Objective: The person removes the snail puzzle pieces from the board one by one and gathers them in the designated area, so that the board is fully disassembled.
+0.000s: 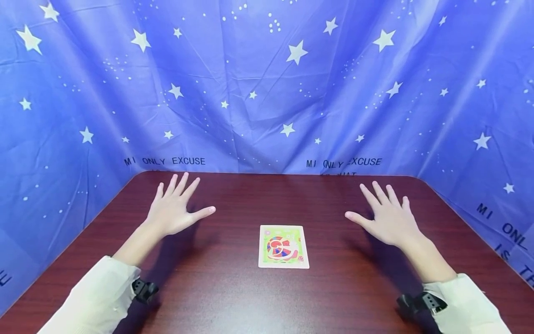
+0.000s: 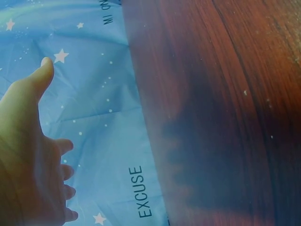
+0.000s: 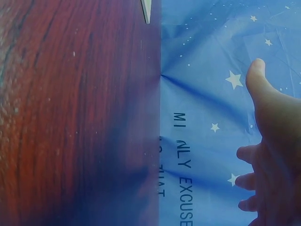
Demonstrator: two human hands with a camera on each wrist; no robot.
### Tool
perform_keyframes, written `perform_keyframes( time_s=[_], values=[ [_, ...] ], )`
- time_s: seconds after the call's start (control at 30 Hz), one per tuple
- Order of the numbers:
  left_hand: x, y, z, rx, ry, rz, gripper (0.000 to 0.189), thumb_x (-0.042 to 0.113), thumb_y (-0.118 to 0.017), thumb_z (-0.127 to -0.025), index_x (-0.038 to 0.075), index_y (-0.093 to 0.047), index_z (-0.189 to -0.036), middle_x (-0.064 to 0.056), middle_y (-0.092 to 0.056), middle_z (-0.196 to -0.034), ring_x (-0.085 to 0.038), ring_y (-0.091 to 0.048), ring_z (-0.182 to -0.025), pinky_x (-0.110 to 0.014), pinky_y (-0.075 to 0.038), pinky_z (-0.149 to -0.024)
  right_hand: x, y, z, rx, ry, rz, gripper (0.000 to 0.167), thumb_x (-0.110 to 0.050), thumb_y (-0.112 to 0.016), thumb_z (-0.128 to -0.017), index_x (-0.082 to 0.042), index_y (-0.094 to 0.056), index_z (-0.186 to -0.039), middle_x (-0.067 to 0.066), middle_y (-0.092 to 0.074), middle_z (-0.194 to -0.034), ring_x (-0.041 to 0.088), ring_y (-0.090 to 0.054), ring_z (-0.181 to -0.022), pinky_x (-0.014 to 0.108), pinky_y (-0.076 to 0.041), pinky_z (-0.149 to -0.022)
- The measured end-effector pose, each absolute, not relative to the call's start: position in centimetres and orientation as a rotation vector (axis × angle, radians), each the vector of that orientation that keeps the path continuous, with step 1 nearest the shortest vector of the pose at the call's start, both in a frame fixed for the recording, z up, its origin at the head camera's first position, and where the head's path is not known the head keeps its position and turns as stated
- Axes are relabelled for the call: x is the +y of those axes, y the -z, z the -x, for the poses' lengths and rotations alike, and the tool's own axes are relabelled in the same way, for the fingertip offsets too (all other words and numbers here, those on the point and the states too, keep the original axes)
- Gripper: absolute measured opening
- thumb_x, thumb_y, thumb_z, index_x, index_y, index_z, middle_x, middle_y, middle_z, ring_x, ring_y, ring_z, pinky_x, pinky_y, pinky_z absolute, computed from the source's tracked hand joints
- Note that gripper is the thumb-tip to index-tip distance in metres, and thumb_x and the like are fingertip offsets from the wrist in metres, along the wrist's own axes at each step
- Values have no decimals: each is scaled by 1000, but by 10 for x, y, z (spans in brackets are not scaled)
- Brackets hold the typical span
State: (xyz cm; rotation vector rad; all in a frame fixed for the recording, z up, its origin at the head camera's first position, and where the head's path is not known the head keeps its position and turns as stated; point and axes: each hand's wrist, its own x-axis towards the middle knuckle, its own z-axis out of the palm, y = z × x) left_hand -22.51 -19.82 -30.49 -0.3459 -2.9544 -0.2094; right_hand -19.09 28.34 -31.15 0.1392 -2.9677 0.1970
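Between the two hands, a small square picture board (image 1: 304, 260) with a white border lies flat on the dark red wooden table (image 1: 233, 297). Its picture shows a snail with a red, blue and white shell on a light green ground. To the left of the board, my left hand (image 1: 170, 215) is spread over the table with fingers straight and thumb out, holding nothing. My right hand (image 1: 392, 222) mirrors it on the right, also spread and holding nothing. A pale corner of the board (image 3: 146, 10) shows at the top of the right wrist view.
A blue curtain (image 1: 258, 69) with white stars and printed words hangs behind the table and along both sides. Black wrist cameras sit at the cuffs, on the left (image 1: 145, 290) and the right (image 1: 421, 304). Shadows of both hands fall on the tabletop.
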Motion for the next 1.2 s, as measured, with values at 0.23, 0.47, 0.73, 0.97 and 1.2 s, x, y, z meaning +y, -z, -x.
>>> perform_keyframes(
  time_s=[0.23, 0.47, 0.73, 0.97, 1.2],
  values=[
    [-199, 306, 227, -2952, 220, 357, 97, 78, -40, -83, 17, -19, -154, -19, -9, -162, -44, -3, -149, -66, 0, -116, 284, 310, 189, -2964, -193, -127, 95, -75, -42, -85, -13, -19, -154, 27, -16, -157, 54, -10, -143, 78, -6, -104],
    [-199, 306, 226, -2954, 220, 366, 96, 78, -41, -83, 17, -20, -154, -19, -11, -161, -44, -4, -148, -65, 1, -116, 285, 309, 189, -2970, -207, -124, 94, -74, -41, -86, -13, -19, -154, 27, -16, -158, 54, -8, -143, 78, -5, -105],
    [-200, 305, 226, -2929, 216, 388, 95, 77, -42, -83, 17, -21, -154, -18, -10, -162, -43, -5, -149, -65, -1, -117, 282, 306, 190, -2965, -192, -141, 94, -74, -42, -86, -13, -19, -154, 28, -16, -157, 53, -8, -144, 78, -6, -104],
    [-193, 306, 227, -2844, 263, 482, 90, 68, -52, -84, 14, -28, -152, -19, -18, -160, -41, -14, -148, -63, -7, -118, 274, 305, 190, -2917, -167, -206, 91, -70, -47, -87, -10, -24, -152, 29, -20, -156, 54, -14, -142, 77, -12, -104],
    [-176, 317, 229, -2685, 333, 625, 78, 55, -61, -85, 11, -40, -145, -18, -39, -151, -38, -39, -139, -56, -26, -114, 250, 313, 186, -2865, -186, -361, 83, -55, -61, -86, -7, -33, -148, 28, -28, -153, 53, -23, -140, 73, -22, -106]
  ],
)
